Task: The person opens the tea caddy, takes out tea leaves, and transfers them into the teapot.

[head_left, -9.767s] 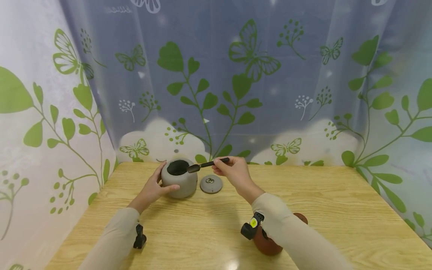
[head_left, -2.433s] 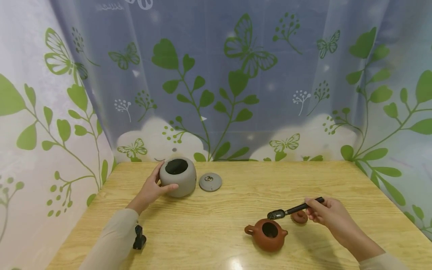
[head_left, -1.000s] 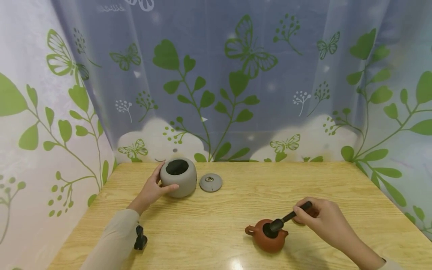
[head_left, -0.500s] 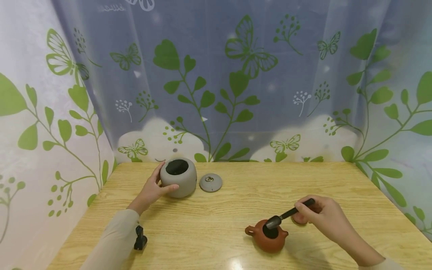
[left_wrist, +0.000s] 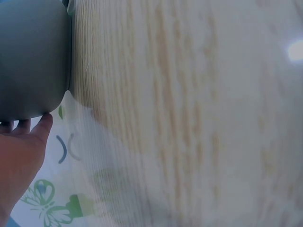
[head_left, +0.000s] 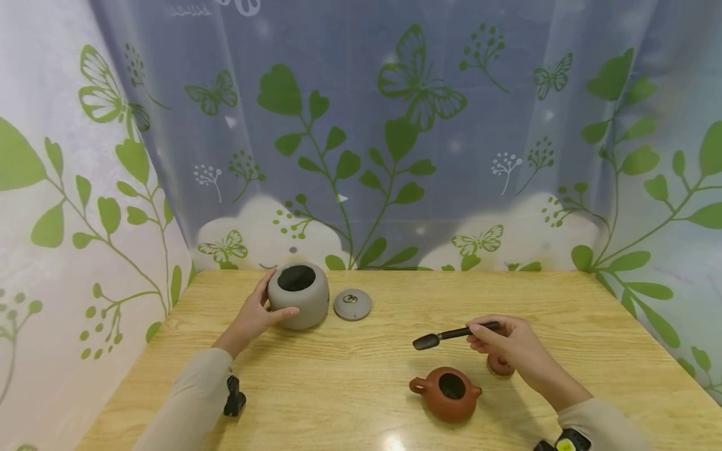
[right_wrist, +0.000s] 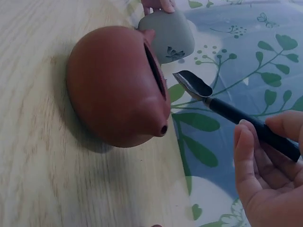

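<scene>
My left hand (head_left: pixel 252 316) grips the side of a grey, round tea jar (head_left: pixel 307 311), thumb across its front and fingers behind. The jar is uncovered, its inside dark. In the right wrist view, my right hand (right_wrist: pixel 270 184) pinches the black handle of a small tea scoop (right_wrist: pixel 195 85). No heap shows in the scoop's dark bowl. Below it in the head view stands a reddish-brown clay teapot (head_left: pixel 442 407), uncovered, with its handle to the left and spout to the right. The teapot's lid (head_left: pixel 501 365) lies behind the spout, partly hidden by my right hand.
The jar's grey lid (head_left: pixel 353 307), with a small ring on top, lies just right of the jar. All this stands on a light wooden table (head_left: pixel 338 388). A patterned curtain (head_left: pixel 361 125) hangs along the table's back edge.
Earlier the scoop was at the jar, then went to the teapot carrying dark bits and tipped into its opening. Now it has risen up and left, off the teapot. The left hand stays.
</scene>
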The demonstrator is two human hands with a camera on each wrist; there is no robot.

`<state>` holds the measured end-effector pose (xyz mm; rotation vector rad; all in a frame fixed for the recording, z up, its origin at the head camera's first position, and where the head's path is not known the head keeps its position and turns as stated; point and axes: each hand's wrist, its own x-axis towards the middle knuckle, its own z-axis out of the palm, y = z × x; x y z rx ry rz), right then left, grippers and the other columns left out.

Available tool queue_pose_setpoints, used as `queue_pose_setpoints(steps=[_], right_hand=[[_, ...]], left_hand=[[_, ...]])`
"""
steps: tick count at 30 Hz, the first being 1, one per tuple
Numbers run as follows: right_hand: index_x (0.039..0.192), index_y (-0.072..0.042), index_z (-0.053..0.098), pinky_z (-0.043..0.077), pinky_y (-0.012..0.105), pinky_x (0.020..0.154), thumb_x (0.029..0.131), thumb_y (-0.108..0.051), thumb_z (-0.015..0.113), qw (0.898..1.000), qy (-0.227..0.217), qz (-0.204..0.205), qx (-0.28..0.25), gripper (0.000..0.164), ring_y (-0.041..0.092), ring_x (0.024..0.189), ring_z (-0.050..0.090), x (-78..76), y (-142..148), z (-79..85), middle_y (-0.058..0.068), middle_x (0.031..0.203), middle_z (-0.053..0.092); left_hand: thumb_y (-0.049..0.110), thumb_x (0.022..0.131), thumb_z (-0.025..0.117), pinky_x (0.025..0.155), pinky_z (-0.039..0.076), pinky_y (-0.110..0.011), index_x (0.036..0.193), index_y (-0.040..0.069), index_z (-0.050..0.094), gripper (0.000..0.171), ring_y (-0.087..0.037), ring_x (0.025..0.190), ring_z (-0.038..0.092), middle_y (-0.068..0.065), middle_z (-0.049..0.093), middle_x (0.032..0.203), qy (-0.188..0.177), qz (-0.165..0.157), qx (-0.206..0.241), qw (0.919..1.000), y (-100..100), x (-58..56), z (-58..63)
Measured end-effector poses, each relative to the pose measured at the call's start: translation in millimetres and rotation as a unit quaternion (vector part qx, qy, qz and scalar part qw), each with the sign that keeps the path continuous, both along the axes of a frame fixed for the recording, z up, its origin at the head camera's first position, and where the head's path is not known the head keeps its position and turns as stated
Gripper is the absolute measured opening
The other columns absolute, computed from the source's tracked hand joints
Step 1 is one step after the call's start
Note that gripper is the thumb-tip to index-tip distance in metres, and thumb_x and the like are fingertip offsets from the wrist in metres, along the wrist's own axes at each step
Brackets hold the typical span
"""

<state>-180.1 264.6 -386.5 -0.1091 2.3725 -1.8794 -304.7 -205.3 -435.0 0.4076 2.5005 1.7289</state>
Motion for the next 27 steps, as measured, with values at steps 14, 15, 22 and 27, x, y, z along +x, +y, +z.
queue_pose_setpoints(steps=[14, 15, 22, 27], right_hand=[[0.122, 0.013, 0.057, 0.056, 0.036, 0.085, 0.090, -0.018, 0.068, 0.992, -0.017, 0.123, 0.023, 0.046, 0.022, 0.096, 0.068, -46.0, -12, -39.4, 0.015, 0.104, 0.070], [0.121, 0.012, 0.058, 0.056, 0.036, 0.084, 0.090, -0.019, 0.068, 0.991, -0.020, 0.126, 0.028, 0.045, 0.023, 0.097, 0.068, -48.4, -12, -41.8, 0.014, 0.104, 0.070], [0.106, 0.004, 0.065, 0.057, 0.029, 0.072, 0.088, -0.020, 0.071, 0.984, 0.019, 0.136, 0.110, 0.031, 0.020, 0.083, 0.068, -62.8, -10, -56.6, 0.010, 0.092, 0.070], [0.099, -0.001, 0.070, 0.051, 0.024, 0.071, 0.086, -0.020, 0.073, 0.973, 0.069, 0.131, 0.178, 0.023, 0.016, 0.083, 0.064, -66.2, -13, -57.8, 0.006, 0.091, 0.069]], left_hand=[[0.028, 0.084, 0.076, 0.112, 0.023, -0.058, 0.155, 0.032, 0.004, 0.101, -0.032, 0.147, 0.008, -0.007, 0.005, 0.161, 0.002, -0.006, 0.002, 1.0000, -1, 0.0, 1.5], [0.028, 0.084, 0.076, 0.113, 0.023, -0.058, 0.155, 0.032, 0.004, 0.101, -0.031, 0.147, 0.008, -0.007, 0.005, 0.161, 0.002, -0.007, 0.002, 1.0000, -1, 0.1, 1.5], [0.028, 0.084, 0.076, 0.112, 0.022, -0.058, 0.155, 0.031, 0.005, 0.101, -0.031, 0.147, 0.008, -0.007, 0.006, 0.161, 0.002, -0.008, 0.002, 1.0000, 0, 1.0, 2.5], [0.026, 0.083, 0.077, 0.112, 0.022, -0.059, 0.155, 0.028, 0.004, 0.103, -0.033, 0.147, 0.008, -0.009, 0.006, 0.161, -0.003, -0.010, 0.009, 0.9999, 1, 2.5, 5.9]])
